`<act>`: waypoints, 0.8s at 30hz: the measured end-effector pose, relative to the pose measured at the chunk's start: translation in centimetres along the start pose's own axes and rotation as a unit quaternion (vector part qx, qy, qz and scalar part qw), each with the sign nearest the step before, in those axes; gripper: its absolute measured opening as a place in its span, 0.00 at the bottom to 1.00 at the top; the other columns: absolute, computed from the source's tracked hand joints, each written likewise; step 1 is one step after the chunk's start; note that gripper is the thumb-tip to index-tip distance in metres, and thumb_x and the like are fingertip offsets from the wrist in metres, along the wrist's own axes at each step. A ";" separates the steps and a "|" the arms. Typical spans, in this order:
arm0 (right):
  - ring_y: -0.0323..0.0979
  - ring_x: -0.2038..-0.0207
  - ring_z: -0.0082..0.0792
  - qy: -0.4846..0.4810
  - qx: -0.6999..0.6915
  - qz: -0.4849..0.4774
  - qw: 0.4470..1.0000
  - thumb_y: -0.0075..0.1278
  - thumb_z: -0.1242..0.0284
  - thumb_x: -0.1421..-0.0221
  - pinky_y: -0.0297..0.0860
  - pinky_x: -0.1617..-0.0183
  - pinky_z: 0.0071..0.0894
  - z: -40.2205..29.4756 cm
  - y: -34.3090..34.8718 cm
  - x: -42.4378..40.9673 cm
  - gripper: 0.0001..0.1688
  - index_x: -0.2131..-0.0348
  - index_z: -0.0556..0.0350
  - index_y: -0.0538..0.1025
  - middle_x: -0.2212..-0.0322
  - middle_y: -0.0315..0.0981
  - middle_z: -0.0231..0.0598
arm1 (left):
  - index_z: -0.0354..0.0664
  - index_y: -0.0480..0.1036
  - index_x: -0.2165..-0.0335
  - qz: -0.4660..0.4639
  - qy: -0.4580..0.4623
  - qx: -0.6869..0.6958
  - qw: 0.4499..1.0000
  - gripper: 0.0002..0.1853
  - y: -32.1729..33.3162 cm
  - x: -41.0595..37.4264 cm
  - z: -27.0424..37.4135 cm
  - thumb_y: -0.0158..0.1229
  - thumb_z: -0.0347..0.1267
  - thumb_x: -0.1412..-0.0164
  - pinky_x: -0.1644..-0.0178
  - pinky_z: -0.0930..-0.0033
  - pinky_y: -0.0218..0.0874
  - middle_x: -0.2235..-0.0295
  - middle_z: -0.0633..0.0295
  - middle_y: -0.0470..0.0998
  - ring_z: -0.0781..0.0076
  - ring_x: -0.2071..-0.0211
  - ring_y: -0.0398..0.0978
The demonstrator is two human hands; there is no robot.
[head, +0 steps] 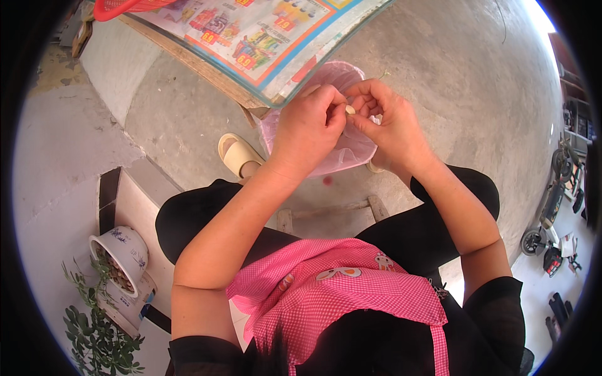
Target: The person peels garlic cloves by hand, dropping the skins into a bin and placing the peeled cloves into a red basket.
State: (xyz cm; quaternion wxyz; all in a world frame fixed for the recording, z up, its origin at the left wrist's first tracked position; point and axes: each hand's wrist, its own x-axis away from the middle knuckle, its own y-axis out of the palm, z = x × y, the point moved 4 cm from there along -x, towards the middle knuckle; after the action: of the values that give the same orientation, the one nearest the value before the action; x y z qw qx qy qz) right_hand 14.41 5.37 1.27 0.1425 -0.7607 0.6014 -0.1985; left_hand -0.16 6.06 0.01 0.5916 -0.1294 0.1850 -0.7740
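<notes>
My left hand (311, 123) and my right hand (391, 120) meet fingertip to fingertip. Between them is a small pale oval piece (350, 109), too small to name surely. The left thumb and forefinger pinch its left side, while the right thumb presses on it from the other side. Right below both hands stands a bin with a pink plastic liner (324, 163), open at the top. My hands hide much of its inside, so its contents cannot be made out.
A glass-topped table (277, 56) with a printed flyer juts in at upper left, its corner close to my left hand. On it sits a red plastic basket (123, 8). Left are a potted plant (121, 258) and a step; a scooter (552, 202) stands far right.
</notes>
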 end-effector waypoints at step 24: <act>0.73 0.69 0.21 0.227 -0.408 -0.020 0.884 0.50 0.76 0.44 0.71 0.61 0.17 2.4 0.3 0.2 0.10 0.61 0.62 0.74 0.68 0.75 0.36 | 0.39 0.69 0.69 -0.036 -0.202 0.298 0.932 0.06 -0.7 -0.2 -1.4 0.49 0.30 0.39 0.72 0.82 0.57 0.76 0.70 0.70 0.86 0.77 0.64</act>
State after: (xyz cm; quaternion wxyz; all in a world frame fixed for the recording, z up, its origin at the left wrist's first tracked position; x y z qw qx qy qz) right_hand 15.32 5.01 -0.92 -0.3247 -0.6979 0.6295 -0.1059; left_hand -1.33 6.56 -0.95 0.5995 -0.1075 -0.1826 -0.7718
